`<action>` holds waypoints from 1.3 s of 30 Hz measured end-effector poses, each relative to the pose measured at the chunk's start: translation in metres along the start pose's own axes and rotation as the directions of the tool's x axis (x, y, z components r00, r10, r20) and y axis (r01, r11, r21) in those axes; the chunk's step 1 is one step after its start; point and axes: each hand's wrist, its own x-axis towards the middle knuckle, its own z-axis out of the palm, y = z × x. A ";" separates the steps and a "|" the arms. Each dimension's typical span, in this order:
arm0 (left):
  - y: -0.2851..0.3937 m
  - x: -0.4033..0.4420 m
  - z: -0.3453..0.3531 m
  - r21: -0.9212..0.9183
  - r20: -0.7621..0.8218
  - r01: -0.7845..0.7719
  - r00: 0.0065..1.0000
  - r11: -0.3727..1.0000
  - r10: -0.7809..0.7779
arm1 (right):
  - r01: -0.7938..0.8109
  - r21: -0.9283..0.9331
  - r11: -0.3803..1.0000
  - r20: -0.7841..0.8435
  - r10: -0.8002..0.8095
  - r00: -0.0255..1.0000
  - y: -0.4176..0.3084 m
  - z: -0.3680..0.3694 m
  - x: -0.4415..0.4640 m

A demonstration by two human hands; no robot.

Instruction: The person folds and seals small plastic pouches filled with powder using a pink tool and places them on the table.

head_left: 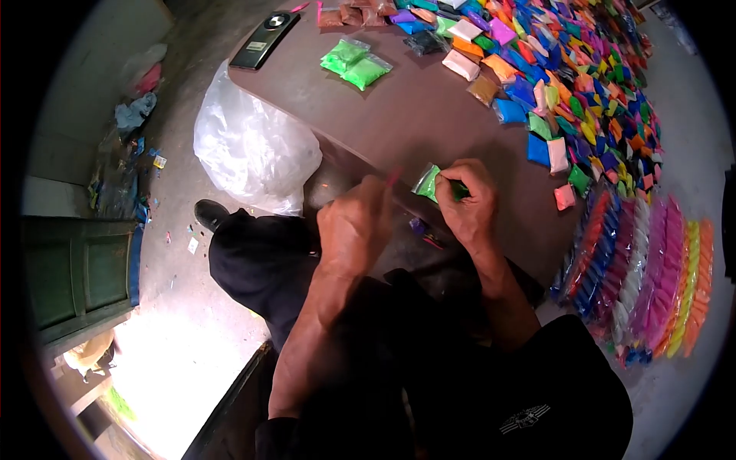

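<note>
My right hand (469,201) pinches a small clear packet of bright green material (428,184) at the near edge of the brown table (368,115). Its thumb and fingers cover part of the packet. To the left, my left hand (356,226) is closed in a fist, a short gap from the packet. A thin pinkish-red strip (395,177) sticks out by its fingertips; it is blurred, and its kind cannot be made out. Two green packets (356,63) of the same sort lie together farther back on the table.
A large heap of colourful packets (529,84) covers the table's far right. Long bundles of wrapped coloured pieces (644,268) lie at the right edge. A dark phone (265,40) rests at the back left corner. Beside the table, a translucent plastic bag (249,146) stands on the floor.
</note>
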 end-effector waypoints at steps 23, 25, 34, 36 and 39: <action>-0.041 0.056 0.003 0.152 -0.120 -0.259 0.953 0.954 0.278 | -0.241 0.152 0.959 -0.119 0.260 0.958 0.016 -0.001 -0.007; -0.046 0.053 0.004 0.088 -0.192 -0.315 0.926 0.945 0.327 | -0.236 0.174 0.956 -0.122 0.258 0.958 0.022 -0.001 -0.009; -0.025 -0.008 -0.035 -0.495 0.094 0.208 0.978 0.844 -0.187 | -0.636 0.607 0.476 0.258 0.638 0.725 -0.039 -0.002 -0.007; -0.031 -0.023 -0.031 -0.617 0.152 0.281 0.959 0.736 -0.239 | -0.681 0.732 0.033 0.578 0.499 0.646 -0.049 0.017 -0.021; -0.037 -0.042 -0.038 -0.872 0.259 0.333 0.936 0.360 -0.239 | -0.755 0.608 -0.246 0.762 0.449 0.467 -0.079 0.050 -0.035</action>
